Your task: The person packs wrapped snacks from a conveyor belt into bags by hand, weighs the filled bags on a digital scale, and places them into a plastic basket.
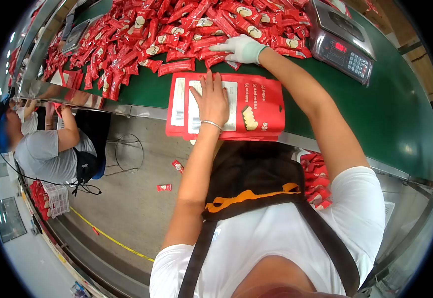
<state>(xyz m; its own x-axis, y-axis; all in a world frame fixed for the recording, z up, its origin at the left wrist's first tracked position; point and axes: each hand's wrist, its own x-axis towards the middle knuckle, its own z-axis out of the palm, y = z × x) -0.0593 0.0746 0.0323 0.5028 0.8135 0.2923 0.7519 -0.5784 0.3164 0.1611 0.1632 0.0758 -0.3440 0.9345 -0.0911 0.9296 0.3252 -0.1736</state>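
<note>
My bare left hand (210, 102), a bracelet at its wrist, lies flat with fingers spread on a stack of red printed pouches (263, 111). The pouches rest at the front edge of the green table and overhang it slightly. White label panels and a picture of a snack show on the top one. My right hand (244, 49), in a white glove, reaches over the near side of a heap of small red snack packets (177, 37). Its fingers stretch out to the left and touch packets; nothing is visibly gripped.
A digital scale (343, 42) with a lit red display stands right of the heap on the green table (395, 119). Another person (52, 149) sits at the left. Loose packets (164, 187) lie on the floor, and a white crate (56, 198) stands farther left.
</note>
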